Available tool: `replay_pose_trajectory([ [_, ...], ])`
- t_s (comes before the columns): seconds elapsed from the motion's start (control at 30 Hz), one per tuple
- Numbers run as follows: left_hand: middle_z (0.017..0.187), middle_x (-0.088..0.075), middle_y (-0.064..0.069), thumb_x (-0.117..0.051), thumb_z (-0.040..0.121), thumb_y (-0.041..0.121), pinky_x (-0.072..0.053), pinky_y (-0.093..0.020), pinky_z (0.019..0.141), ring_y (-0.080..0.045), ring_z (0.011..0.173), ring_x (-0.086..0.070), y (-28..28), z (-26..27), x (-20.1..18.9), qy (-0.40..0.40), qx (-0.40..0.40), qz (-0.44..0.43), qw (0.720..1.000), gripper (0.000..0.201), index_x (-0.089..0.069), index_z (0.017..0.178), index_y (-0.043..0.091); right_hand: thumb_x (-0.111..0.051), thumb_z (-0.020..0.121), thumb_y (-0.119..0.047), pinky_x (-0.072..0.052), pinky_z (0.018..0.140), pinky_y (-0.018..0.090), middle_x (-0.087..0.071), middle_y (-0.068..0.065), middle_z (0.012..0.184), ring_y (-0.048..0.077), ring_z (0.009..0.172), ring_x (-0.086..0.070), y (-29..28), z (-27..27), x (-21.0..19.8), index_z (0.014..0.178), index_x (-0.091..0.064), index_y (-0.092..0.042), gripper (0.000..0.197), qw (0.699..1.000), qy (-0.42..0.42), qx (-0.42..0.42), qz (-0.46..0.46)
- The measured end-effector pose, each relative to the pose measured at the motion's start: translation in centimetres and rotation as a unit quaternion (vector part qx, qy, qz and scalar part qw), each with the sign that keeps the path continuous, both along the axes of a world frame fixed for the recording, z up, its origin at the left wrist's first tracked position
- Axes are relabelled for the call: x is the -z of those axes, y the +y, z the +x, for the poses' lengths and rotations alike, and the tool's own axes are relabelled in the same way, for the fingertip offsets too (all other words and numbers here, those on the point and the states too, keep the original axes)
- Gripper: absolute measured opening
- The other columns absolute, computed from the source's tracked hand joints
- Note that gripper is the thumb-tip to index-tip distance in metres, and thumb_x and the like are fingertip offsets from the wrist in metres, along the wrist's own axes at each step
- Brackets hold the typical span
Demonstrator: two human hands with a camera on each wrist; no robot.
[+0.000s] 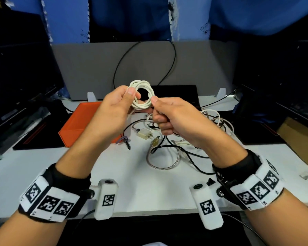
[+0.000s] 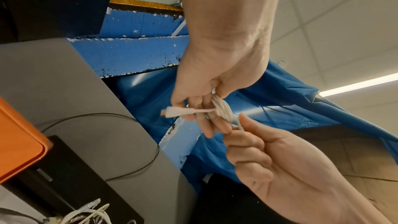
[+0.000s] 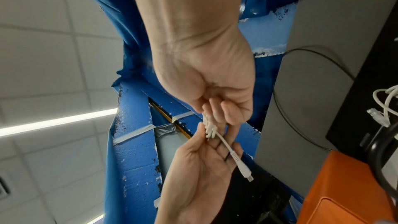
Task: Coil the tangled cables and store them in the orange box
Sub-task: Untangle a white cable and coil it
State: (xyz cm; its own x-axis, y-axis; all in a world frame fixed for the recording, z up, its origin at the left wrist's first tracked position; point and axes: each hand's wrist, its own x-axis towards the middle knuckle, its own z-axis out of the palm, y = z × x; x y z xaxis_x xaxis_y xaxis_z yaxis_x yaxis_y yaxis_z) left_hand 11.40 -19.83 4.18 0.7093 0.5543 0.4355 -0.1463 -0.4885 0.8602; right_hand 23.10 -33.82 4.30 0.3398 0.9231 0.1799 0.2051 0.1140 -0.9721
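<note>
L hand: (image 1: 112, 110) raised over the worktop (image 1: 135, 183), thumb + fingers curled round the white coil (image 1: 141, 96), gripping its L side.
R hand: (image 1: 174, 118) just R of L hand, fingers curled, thumb + forefinger pinching the coil's lower R edge.
White coil: held up between both hands, several loops, roughly round; its free plug end (image 2: 172, 111) sticks out past the L fingers.
Tangled cables: (image 1: 178, 144) on worktop below and R of the hands; black, white, braided silver leads mixed, w/ a white charger plug (image 1: 146, 134) among them.
Orange box: (image 1: 82, 121) on worktop below and L of L hand, beyond the wrists.
Grey divider: (image 1: 100, 68) behind hands, black lead looped across it.
</note>
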Motion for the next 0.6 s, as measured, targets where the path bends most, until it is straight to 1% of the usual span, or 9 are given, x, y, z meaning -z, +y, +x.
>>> replay_pose_trajectory([
  [0.07,0.092,-0.075,-0.008,-0.043,0.110,0.033,-0.051,-0.042,0.085,-0.018,0.086,-0.065,0.0,-0.1,0.0,0.004,-0.021,0.007,1.000,0.030,-0.065,0.092,0.023,-0.042,0.112,-0.030,-0.023,0.054,0.029,-0.029,0.001,0.068,0.014,0.058,-0.023,0.3,0.0,0.3,0.083,-0.068,-0.019,0.041,0.999,-0.022,0.031,0.026],
  [0.13,0.099,-0.074,-0.014,-0.044,0.110,0.036,-0.052,-0.045,0.088,-0.021,0.087,-0.064,-0.4,-0.1,0.0,0.004,-0.036,0.004,0.999,0.030,-0.065,0.094,0.023,-0.045,0.111,-0.028,-0.034,0.057,0.033,-0.035,0.002,0.066,0.016,0.058,-0.032,0.6,0.2,0.8,0.084,-0.064,-0.004,0.041,0.992,-0.084,0.086,0.045],
  [0.17,0.102,-0.074,-0.015,-0.043,0.110,0.035,-0.052,-0.046,0.092,-0.024,0.091,-0.068,-0.7,-0.1,0.0,0.003,-0.041,-0.001,0.999,0.030,-0.065,0.094,0.022,-0.046,0.111,-0.028,-0.040,0.060,0.035,-0.042,0.003,0.065,0.017,0.058,-0.040,0.9,0.3,1.2,0.081,-0.060,-0.002,0.043,0.984,-0.123,0.118,0.048],
  [0.23,0.105,-0.075,-0.013,-0.043,0.109,0.037,-0.052,-0.051,0.099,-0.032,0.104,-0.069,-1.0,-0.1,0.1,-0.005,-0.045,-0.010,0.999,0.030,-0.065,0.097,0.021,-0.046,0.111,-0.031,-0.053,0.068,0.037,-0.061,0.000,0.067,0.016,0.063,-0.060,1.3,0.2,1.7,0.081,-0.065,-0.009,0.041,0.972,-0.160,0.158,0.062],
  [0.33,0.109,-0.076,-0.008,-0.043,0.106,0.040,-0.049,-0.055,0.104,-0.030,0.110,-0.069,-1.1,0.1,0.4,-0.016,-0.019,-0.047,0.999,0.035,-0.067,0.108,0.015,-0.040,0.113,-0.032,-0.059,0.077,0.030,-0.076,-0.002,0.086,0.014,0.083,-0.074,1.6,-0.6,2.0,0.108,-0.072,-0.017,0.036,0.983,-0.060,0.145,0.094],
  [0.4,0.114,-0.076,-0.005,-0.044,0.106,0.038,-0.049,-0.055,0.106,-0.026,0.113,-0.069,-1.1,0.2,0.6,-0.020,0.018,-0.090,0.996,0.036,-0.066,0.113,0.011,-0.034,0.114,-0.034,-0.061,0.080,0.031,-0.079,0.002,0.090,0.018,0.086,-0.076,1.5,-1.2,1.8,0.119,-0.066,-0.013,0.039,0.989,0.038,0.103,0.101],
  [0.5,0.106,-0.076,-0.006,-0.044,0.103,0.043,-0.051,-0.055,0.096,-0.022,0.100,-0.070,-0.6,0.1,0.5,-0.008,0.058,-0.112,0.992,0.039,-0.065,0.113,0.011,-0.034,0.113,-0.039,-0.061,0.083,0.046,-0.072,0.009,0.079,0.030,0.075,-0.074,1.3,-1.5,1.4,0.127,-0.059,-0.010,0.041,0.986,0.136,0.041,0.086],
  [0.53,0.098,-0.076,-0.008,-0.043,0.104,0.043,-0.051,-0.057,0.093,-0.022,0.094,-0.069,-0.5,0.1,0.5,-0.003,0.056,-0.100,0.993,0.041,-0.064,0.113,0.009,-0.036,0.113,-0.038,-0.063,0.076,0.046,-0.064,0.006,0.073,0.025,0.066,-0.068,1.4,-1.5,1.4,0.126,-0.058,-0.010,0.038,0.983,0.158,0.033,0.088],
  [0.6,0.095,-0.073,-0.013,-0.042,0.105,0.044,-0.050,-0.056,0.094,-0.022,0.091,-0.066,-0.5,0.4,0.4,-0.005,0.009,-0.056,0.998,0.043,-0.062,0.110,0.006,-0.039,0.113,-0.035,-0.053,0.053,0.030,-0.046,-0.001,0.069,0.014,0.054,-0.044,1.4,-1.5,1.4,0.119,-0.061,-0.013,0.031,0.981,0.171,0.034,0.088],
])
